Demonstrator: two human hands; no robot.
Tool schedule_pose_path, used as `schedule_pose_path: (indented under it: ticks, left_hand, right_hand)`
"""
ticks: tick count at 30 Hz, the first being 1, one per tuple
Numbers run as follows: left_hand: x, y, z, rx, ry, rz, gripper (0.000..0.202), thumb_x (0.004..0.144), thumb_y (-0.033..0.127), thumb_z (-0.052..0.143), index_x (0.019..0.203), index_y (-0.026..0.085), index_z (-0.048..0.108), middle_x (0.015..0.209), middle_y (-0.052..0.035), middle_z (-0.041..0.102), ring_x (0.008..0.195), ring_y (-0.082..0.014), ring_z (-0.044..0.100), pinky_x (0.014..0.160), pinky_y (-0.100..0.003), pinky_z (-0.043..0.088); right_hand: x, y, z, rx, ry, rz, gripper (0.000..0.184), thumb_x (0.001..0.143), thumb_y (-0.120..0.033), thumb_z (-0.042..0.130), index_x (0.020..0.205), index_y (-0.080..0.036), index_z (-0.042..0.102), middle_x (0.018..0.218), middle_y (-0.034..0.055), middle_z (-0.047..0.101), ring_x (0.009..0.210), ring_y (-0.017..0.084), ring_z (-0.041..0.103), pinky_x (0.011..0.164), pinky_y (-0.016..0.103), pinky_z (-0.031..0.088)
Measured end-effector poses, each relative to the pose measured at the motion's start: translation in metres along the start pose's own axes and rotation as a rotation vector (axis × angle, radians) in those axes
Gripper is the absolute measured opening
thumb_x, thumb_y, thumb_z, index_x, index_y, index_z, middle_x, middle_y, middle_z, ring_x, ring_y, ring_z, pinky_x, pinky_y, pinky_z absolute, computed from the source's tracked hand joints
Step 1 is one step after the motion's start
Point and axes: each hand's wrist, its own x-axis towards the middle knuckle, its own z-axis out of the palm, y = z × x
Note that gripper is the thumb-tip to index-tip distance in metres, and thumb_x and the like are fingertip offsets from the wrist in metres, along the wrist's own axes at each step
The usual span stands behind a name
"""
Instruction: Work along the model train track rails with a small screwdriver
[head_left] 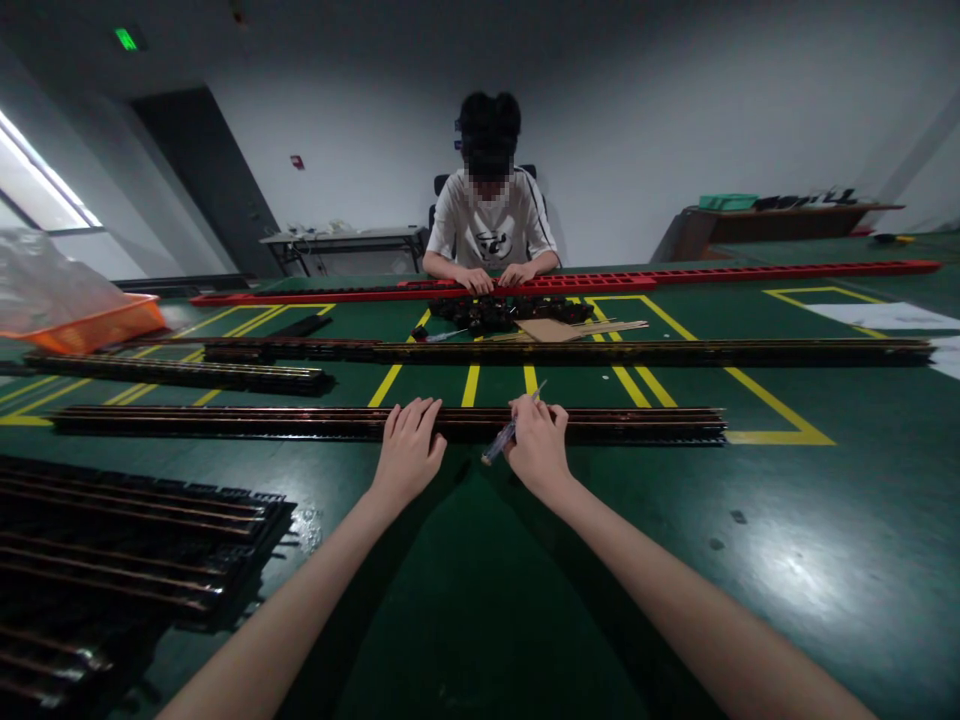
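My left hand (409,448) lies over a long black rail with copper-coloured strips (240,421), its fingers stretched out across the top. In my right hand (538,440) is a small screwdriver (500,443) with a clear bluish handle. Its handle end points down toward me, and the thin shaft shows beyond my fingers. My right fingers are closed around it, right above the same rail, a little to the right of my left hand. The rail runs sideways across the green table (465,600); part of it is hidden beneath both hands.
More black rails (652,352) lie beyond mine, and a stack of them (127,540) sits at near left. Across the table a person (491,220) handles a red rail (555,286). Black parts (487,313), cardboard (555,329) and an orange tray (97,322) are also there.
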Motion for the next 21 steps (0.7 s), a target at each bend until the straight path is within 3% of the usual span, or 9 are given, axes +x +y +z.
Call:
schedule_pose_path:
  ticks: [4,10,15,21]
  left_hand:
    - [0.000,0.000,0.000,0.004,0.028,0.002,0.045,0.086,0.022,0.037,0.129,0.013,0.047,0.131,-0.0108,0.053,0.127,-0.0246,0.044,0.112,-0.048,0.028]
    - [0.001,0.001,-0.001,-0.009,0.015,0.001,0.046,0.086,0.022,0.038,0.130,0.012,0.047,0.132,-0.0113,0.052,0.128,-0.0245,0.042,0.113,-0.048,0.027]
    - [0.001,0.001,-0.002,-0.018,-0.004,0.001,0.046,0.087,0.023,0.037,0.130,0.012,0.046,0.132,-0.0110,0.052,0.128,-0.0245,0.042,0.113,-0.048,0.025]
    - [0.000,0.002,-0.003,-0.019,0.000,-0.006,0.045,0.087,0.023,0.038,0.129,0.011,0.047,0.132,-0.0116,0.052,0.128,-0.0244,0.042,0.113,-0.048,0.025]
  right_hand:
    - [0.000,-0.005,0.003,-0.025,0.076,-0.024,0.031,0.066,0.003,0.045,0.089,-0.018,0.043,0.103,0.0108,0.062,0.103,0.027,0.054,0.093,0.044,0.028]
    - [-0.002,0.006,0.003,0.009,0.186,0.091,0.036,0.059,0.003,0.042,0.088,-0.018,0.041,0.098,0.0113,0.061,0.100,0.027,0.053,0.089,0.041,0.029]
    - [-0.002,0.009,0.002,0.079,0.138,-0.009,0.031,0.061,-0.005,0.049,0.087,-0.019,0.038,0.095,0.0095,0.061,0.097,0.026,0.054,0.088,0.039,0.029]
    - [-0.001,0.001,0.004,-0.002,0.103,0.026,0.031,0.063,-0.001,0.045,0.088,-0.019,0.038,0.098,0.0109,0.061,0.101,0.027,0.054,0.090,0.042,0.027]
